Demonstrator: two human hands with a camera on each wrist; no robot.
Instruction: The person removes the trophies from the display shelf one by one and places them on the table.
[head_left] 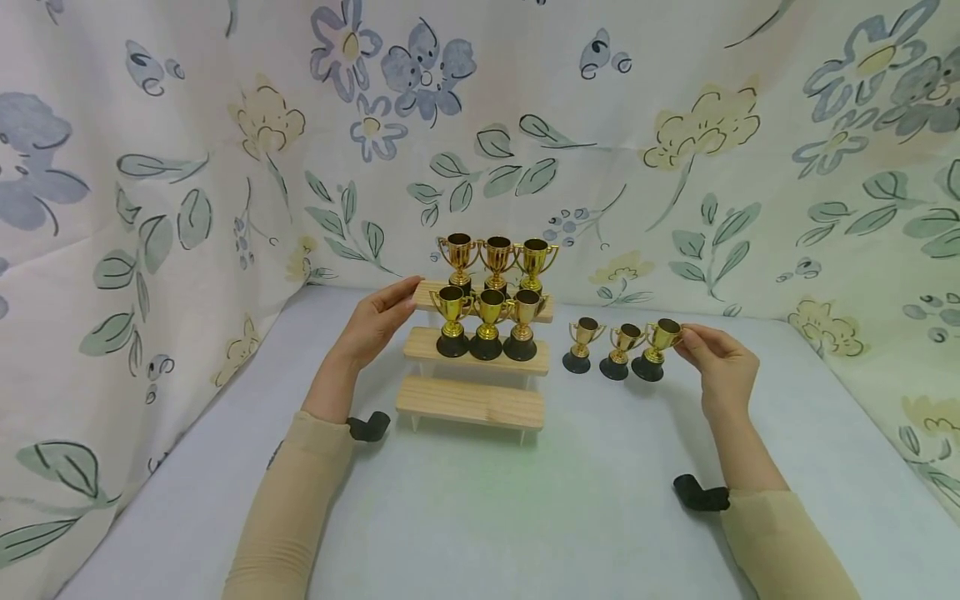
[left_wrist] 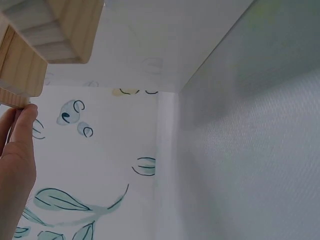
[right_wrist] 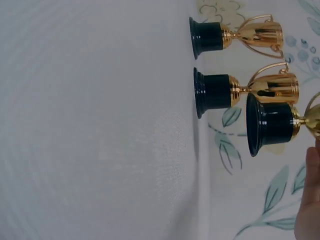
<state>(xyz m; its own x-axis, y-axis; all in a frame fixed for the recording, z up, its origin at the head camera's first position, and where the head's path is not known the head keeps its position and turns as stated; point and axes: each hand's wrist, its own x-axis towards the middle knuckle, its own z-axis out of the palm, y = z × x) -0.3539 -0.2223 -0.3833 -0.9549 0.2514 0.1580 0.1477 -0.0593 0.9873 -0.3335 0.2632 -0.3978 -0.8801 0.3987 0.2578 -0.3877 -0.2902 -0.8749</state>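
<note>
My left hand (head_left: 377,321) grips the left end of the top tier of a wooden three-tier display stand (head_left: 471,402); the left wrist view shows its fingers (left_wrist: 25,127) at the end of a board. Between my right thumb and fingers, a small gold trophy cup (head_left: 663,335) is pinched by its side handle. In the right wrist view this cup's black base (right_wrist: 270,127) is lifted off the table. My right hand (head_left: 723,367) is right of the stand. Beside the held cup stand two more trophy cups (head_left: 623,342), (head_left: 583,335), upright on the table.
Three trophy cups (head_left: 497,258) stand on the top tier and three others (head_left: 489,312) on the middle tier. The lowest tier is bare wood. A white table (head_left: 570,517) lies below, with a floral curtain (head_left: 480,125) behind and at both sides.
</note>
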